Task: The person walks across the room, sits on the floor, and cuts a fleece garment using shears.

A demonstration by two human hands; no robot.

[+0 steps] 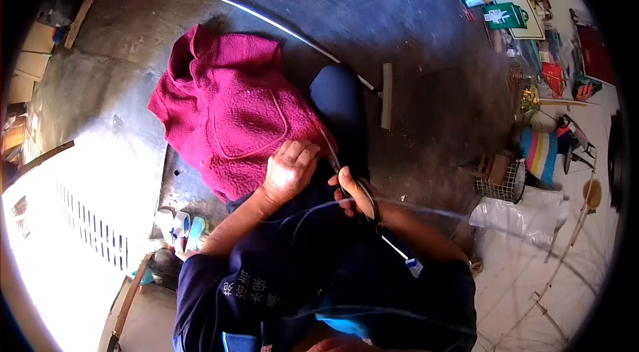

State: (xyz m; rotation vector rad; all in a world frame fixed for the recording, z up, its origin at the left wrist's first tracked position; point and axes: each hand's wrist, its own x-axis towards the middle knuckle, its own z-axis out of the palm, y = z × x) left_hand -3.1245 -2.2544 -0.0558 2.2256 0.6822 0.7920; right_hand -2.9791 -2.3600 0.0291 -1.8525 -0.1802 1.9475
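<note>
A magenta fleece garment (233, 106) with a curved seam or cord on its front lies spread over my lap and knee. My left hand (291, 167) is closed at the garment's lower right edge, its fingers bent and pinching the fabric. Just right of it, my right hand (356, 193) grips a pair of scissors (335, 158) with dark handles. Their narrow blade points up and left, along the garment's edge. Whether the blades are apart or together I cannot tell. A thin, pale strand crosses in front of my forearms.
A long-handled squeegee or broom (386, 96) lies on the dark floor beyond my knee. At right are a wire basket (502, 181), a white plastic bag (519, 215), a striped cloth (539, 152) and a green box (504, 16). Cups (181, 227) stand by my left elbow.
</note>
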